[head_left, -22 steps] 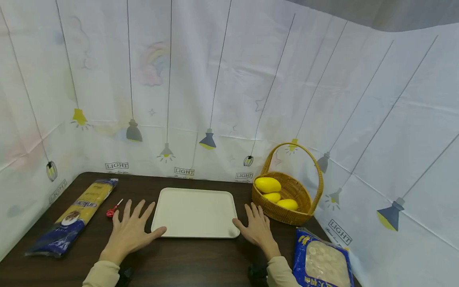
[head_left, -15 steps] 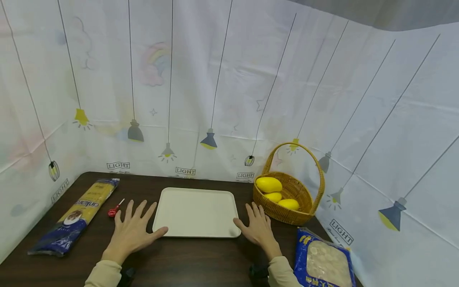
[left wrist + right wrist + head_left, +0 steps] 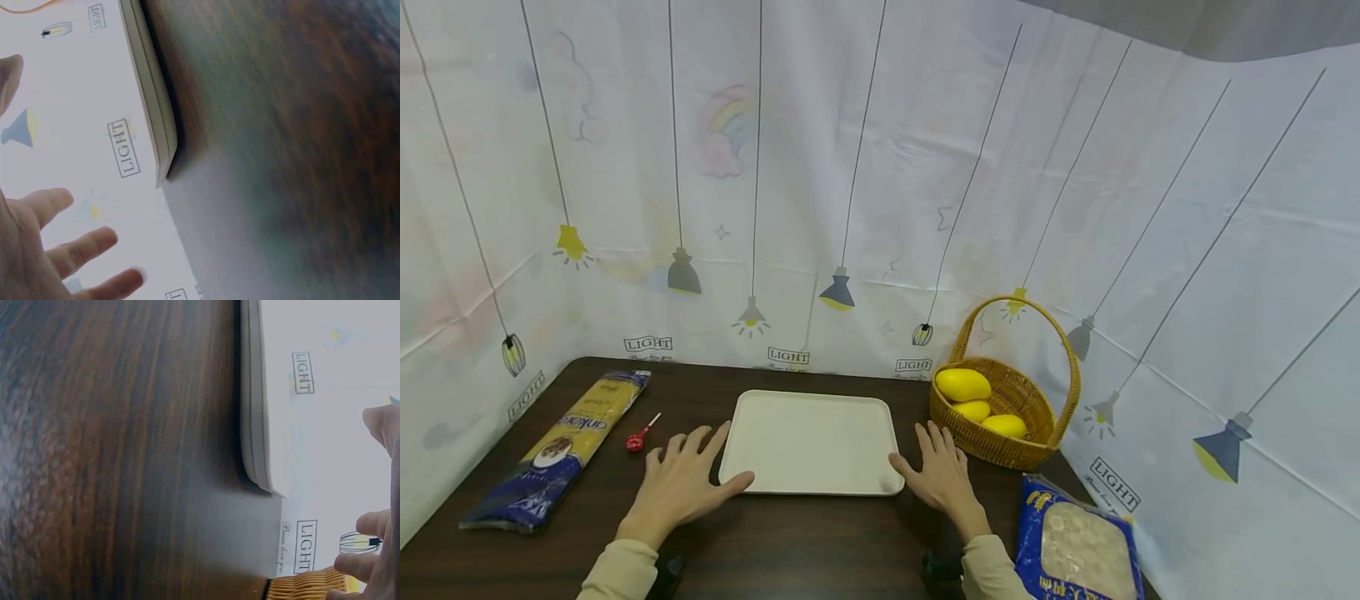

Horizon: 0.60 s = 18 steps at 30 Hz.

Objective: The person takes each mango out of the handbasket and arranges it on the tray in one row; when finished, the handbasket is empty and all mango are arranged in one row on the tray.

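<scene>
A white rectangular tray (image 3: pixel 811 442) lies on the dark wooden table. My left hand (image 3: pixel 677 487), fingers spread, is at its left side, the thumb overlapping the near left corner in the head view. On the other side my right hand (image 3: pixel 943 479) is spread too, its thumb at the near right corner. Neither hand holds anything. Both wrist views show the tray's edge (image 3: pixel 156 106) and spread fingertips apart from it. Just beyond the left fingertips is a red lollipop (image 3: pixel 636 442) with a white stick. Behind the right hand stands a wicker basket (image 3: pixel 992 454) with yellow mangoes (image 3: pixel 962 385).
A long blue and yellow pasta packet (image 3: pixel 561 450) lies at the left of the table (image 3: pixel 797 550). At the right edge is a blue bag (image 3: pixel 1078 546) with a clear window showing pale round pieces. A white printed curtain (image 3: pixel 820 167) hangs behind the table.
My left hand's fingers have bent slightly and drawn back from the lollipop. The right hand stays nearly where it was, and the objects keep their places.
</scene>
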Motion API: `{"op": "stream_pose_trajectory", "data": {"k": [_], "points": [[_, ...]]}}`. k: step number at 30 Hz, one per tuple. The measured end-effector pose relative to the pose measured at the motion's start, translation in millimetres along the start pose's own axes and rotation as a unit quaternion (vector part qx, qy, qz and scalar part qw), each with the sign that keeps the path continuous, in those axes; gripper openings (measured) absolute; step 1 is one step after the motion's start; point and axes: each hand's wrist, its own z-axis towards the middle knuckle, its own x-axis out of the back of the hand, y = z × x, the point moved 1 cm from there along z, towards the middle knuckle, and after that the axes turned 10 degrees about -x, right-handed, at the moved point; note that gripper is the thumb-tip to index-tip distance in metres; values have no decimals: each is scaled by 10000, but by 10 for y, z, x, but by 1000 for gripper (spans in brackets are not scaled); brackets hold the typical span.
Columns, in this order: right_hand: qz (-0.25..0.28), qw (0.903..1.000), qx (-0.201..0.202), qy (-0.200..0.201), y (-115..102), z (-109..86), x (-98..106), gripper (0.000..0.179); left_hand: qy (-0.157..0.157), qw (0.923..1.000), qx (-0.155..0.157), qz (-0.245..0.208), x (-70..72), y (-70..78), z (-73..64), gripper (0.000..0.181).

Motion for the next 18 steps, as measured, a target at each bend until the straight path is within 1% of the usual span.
{"op": "stream_pose_trajectory", "data": {"k": [4,7,13,18], "points": [[-11,10000,13,28,-13,-3,27,88,-319,9994,-7,-150,-37,19,21,101],[-4,10000,18,69,-14,-16,76,87,-488,9986,-23,-226,-76,44,41,102],[21,9997,25,229,-28,-8,190,86,-665,9973,-154,-285,-113,75,58,103],[83,9996,24,284,-24,59,273,87,-714,9968,-135,-324,-96,57,50,103]]}}
